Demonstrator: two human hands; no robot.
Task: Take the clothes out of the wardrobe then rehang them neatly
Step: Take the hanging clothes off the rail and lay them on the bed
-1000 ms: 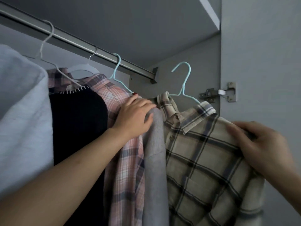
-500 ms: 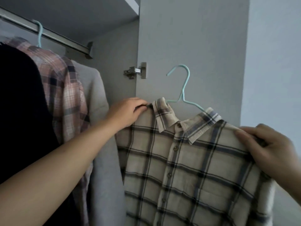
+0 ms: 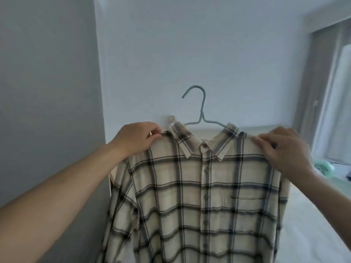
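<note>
A cream shirt with dark plaid lines (image 3: pixel 199 196) hangs buttoned on a pale blue wire hanger (image 3: pixel 202 109), held up in front of me facing the camera. My left hand (image 3: pixel 136 138) pinches the shirt's left shoulder beside the collar. My right hand (image 3: pixel 283 149) grips the right shoulder, fingers curled over the fabric. The hanger's hook stands free in the air above the collar. The wardrobe's rail and the other clothes are out of view.
The grey wardrobe door (image 3: pixel 47 92) fills the left side. A pale wall (image 3: pixel 190 44) lies behind the shirt. At the right are a window with a curtain (image 3: pixel 326 82) and a light bed surface (image 3: pixel 313 215) with a green item (image 3: pixel 324 167).
The plaid shirt has come off the rail and out of the wardrobe. My view has swung right, away from the hanging clothes, and my left hand has moved onto the shirt's shoulder.
</note>
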